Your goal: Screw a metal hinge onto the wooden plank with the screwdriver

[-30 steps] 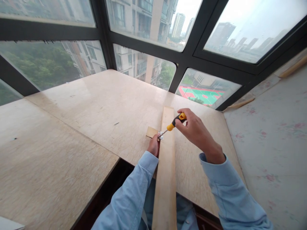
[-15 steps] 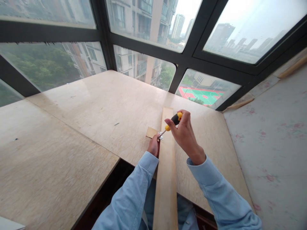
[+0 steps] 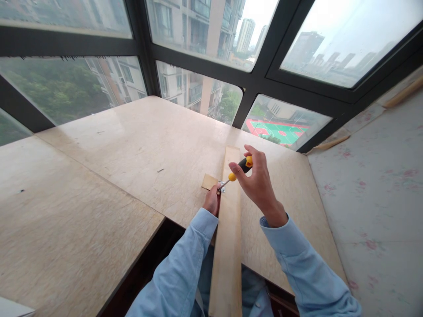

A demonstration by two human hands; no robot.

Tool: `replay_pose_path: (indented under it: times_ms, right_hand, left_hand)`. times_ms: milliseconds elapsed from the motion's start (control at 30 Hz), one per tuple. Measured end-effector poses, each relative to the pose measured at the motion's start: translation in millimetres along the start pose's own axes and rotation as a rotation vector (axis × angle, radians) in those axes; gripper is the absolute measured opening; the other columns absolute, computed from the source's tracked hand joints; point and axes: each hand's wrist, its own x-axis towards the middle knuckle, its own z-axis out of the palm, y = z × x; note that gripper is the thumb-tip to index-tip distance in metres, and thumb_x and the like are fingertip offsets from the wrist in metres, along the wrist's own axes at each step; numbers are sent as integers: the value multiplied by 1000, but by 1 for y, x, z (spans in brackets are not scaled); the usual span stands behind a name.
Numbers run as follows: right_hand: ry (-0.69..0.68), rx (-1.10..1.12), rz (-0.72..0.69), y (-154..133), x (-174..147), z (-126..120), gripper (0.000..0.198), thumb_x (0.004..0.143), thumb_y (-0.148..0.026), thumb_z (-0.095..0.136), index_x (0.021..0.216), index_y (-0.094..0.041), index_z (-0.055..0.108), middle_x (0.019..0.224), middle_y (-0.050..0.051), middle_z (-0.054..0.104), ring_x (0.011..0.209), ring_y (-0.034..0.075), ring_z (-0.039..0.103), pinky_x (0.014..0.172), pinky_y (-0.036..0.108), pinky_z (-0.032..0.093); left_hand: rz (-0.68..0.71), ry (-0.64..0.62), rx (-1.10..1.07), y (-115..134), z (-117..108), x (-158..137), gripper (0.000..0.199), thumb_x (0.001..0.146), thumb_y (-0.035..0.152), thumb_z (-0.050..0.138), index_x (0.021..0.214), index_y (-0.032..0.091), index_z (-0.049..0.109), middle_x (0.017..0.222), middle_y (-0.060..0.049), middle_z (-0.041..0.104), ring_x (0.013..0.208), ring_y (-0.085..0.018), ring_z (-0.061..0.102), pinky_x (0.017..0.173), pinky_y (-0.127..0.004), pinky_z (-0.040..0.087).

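My right hand (image 3: 258,178) is around a screwdriver (image 3: 245,164) with a black and yellow handle, the thumb against the grip and some fingers lifted off it. The shaft slants down left to a small silver metal hinge or bracket (image 3: 222,186). That metal piece lies where a short wooden block (image 3: 209,181) meets the side of a long wooden board (image 3: 228,237). My left hand (image 3: 212,200) is closed at this joint, holding the short block close to the screwdriver tip. Its fingertips partly hide the metal, and any screw is too small to make out.
The board rests on a beige marbled countertop (image 3: 132,145) and reaches back over its front edge toward my body. A small dark screw or nail (image 3: 161,170) lies to the left. Dark-framed windows (image 3: 205,57) stand behind, and a flowered wall (image 3: 370,211) rises on the right.
My right hand has loosened round the screwdriver handle, with its fingers lifting and spreading, and has shifted slightly right. The board's near end has swung slightly left. My left hand stays at the joint.
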Motion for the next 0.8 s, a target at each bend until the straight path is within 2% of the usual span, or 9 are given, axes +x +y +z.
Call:
replay_pose_path:
  times_ms: [67,133,233,333,433,567,633,700,800]
  right_hand:
    - [45,-75,-3,0,0,0,51,86,-46,64,129,-22,50,109,11,55,97,25,57,89,49,52]
    - [52,-60,-2,2,0,-1,50,87,-43,62,131,-23,49,107,10,57,97,25,58,89,48,53]
    - [-21,131,-17,5,0,-2,59,88,-29,56,142,-27,34,122,11,57,108,24,60,94,46,52]
    - [-116,242,-50,4,-1,-2,70,84,-22,55,147,-28,25,142,13,45,127,25,52,103,47,46]
    - [-34,95,-40,1,-2,0,65,84,-31,61,141,-24,31,137,15,45,126,28,49,106,51,42]
    - [93,-138,-4,5,-3,3,49,87,-52,60,122,-21,45,113,13,51,102,28,54,92,52,49]
    - [101,-158,5,9,-3,1,45,88,-52,59,119,-21,48,109,12,53,98,27,54,89,50,51]
    - [74,-73,9,11,-3,-1,43,89,-42,58,126,-23,45,111,10,54,100,25,56,91,49,51]
    - [-78,196,-5,9,-3,-5,57,87,-26,54,139,-27,32,126,10,53,113,23,58,96,45,51]
  left_hand:
    - [-4,10,-1,0,-1,1,20,68,31,71,81,16,65,77,-6,71,94,-28,68,90,-39,51]
    - [-10,17,-5,0,-1,1,22,67,31,72,82,15,66,77,-6,71,94,-28,68,90,-39,51]
    - [-20,16,-16,0,-2,1,25,66,31,73,83,14,66,76,-6,70,94,-29,69,91,-39,50]
    - [-32,11,-17,0,-1,1,24,66,31,73,81,14,66,75,-6,70,94,-29,69,91,-40,50]
    - [-18,5,-11,0,0,1,23,67,31,72,82,14,67,76,-7,71,93,-29,69,91,-39,50]
    - [9,22,-4,-1,-1,2,22,68,31,71,82,15,67,78,-6,71,92,-27,69,89,-38,51]
    - [11,28,1,-1,-2,3,21,68,30,70,83,14,67,79,-6,72,92,-26,69,88,-38,51]
    - [2,28,6,-1,-2,3,21,68,29,70,83,14,67,79,-6,72,92,-27,69,88,-37,51]
    - [-29,25,8,-1,-3,3,22,68,31,70,82,14,67,77,-6,71,92,-28,69,88,-38,51]
